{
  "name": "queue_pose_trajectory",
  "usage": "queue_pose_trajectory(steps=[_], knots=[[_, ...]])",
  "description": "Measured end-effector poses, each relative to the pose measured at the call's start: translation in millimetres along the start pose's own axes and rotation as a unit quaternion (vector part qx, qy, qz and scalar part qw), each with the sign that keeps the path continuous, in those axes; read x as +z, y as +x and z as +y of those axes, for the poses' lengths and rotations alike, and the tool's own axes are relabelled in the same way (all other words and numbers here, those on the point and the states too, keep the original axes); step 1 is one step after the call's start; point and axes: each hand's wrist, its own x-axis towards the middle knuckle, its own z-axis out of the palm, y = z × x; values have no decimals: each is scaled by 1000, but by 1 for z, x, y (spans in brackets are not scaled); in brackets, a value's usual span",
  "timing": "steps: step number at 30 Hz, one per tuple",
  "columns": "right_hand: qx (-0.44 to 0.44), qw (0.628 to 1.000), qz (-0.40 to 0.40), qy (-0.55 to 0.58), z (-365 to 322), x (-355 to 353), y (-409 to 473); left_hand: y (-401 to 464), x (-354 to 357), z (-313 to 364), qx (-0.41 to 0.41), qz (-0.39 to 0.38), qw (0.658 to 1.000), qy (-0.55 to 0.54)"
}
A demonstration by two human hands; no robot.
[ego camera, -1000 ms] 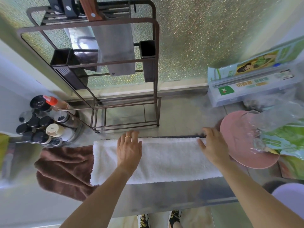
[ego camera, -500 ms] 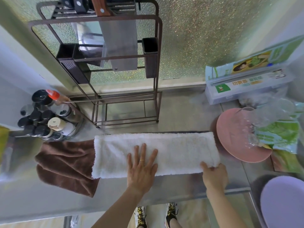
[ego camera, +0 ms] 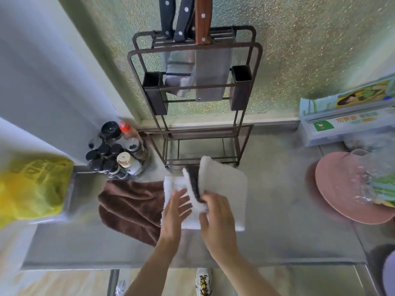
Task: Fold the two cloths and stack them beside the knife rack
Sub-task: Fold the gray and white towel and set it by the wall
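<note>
The worktop [ego camera: 277, 210] carries the knife rack [ego camera: 194, 99] beyond the fingers, the brown cloth [ego camera: 130, 208] left of them, the white cloth [ego camera: 224, 189] beneath; right hand [ego camera: 218, 218] grasps its folded-over end, left hand [ego camera: 175, 210] lies flat, released

A folded cloth [ego camera: 222, 189] lies mid-frame on the worktop [ego camera: 277, 221], below the knife rack [ego camera: 198, 103]. A second cloth [ego camera: 130, 206] lies left of it; a plate [ego camera: 337, 189] sits at right.

A pebbled, frosted window [ego camera: 288, 56] fills the upper frame, glowing with daylight. Below it runs a steel counter [ego camera: 277, 210]. Pale wood-toned floor [ego camera: 64, 283] shows along the bottom left.
</note>
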Motion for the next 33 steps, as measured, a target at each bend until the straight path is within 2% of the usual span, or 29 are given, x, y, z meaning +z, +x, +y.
queue_pose_trajectory(steps=[3,6,7,9,12,14,16,19,21,24,26,28,29,31,33], knots=[[-48,989,-131,-54,-9,50,-4,23,-33,-4,-17,20,998,49],[-51,958,-275,-68,-5,72,-13,41,-53,-18,-11,61,980,188],[-42,956,-285,-51,-2,70,-14,45,-56,-20,4,71,971,230],[-20,971,-236,-39,8,61,-13,50,-57,-20,62,89,950,293],[18,990,-99,-96,36,46,-8,59,-49,-18,160,118,920,338],[70,988,-35,-135,57,37,-4,67,-42,-15,158,127,916,347],[104,981,-43,-161,75,29,-3,76,-38,-11,154,118,916,350],[103,977,-94,-161,92,25,-11,82,-37,-6,197,63,917,340],[91,978,-103,-159,98,23,-15,82,-38,-1,198,40,922,329],[62,976,-124,-166,100,23,-17,87,-44,-4,167,64,921,345],[36,975,-137,-170,99,24,-18,89,-49,-11,148,91,902,396],[41,982,-108,-149,100,22,-16,91,-50,-16,172,105,885,419],[70,986,-76,-128,100,21,-12,91,-49,-15,187,113,883,414],[182,982,-9,-46,99,17,-2,91,-47,-11,181,129,894,389],[320,944,27,71,102,15,11,90,-47,-7,150,127,908,370]])
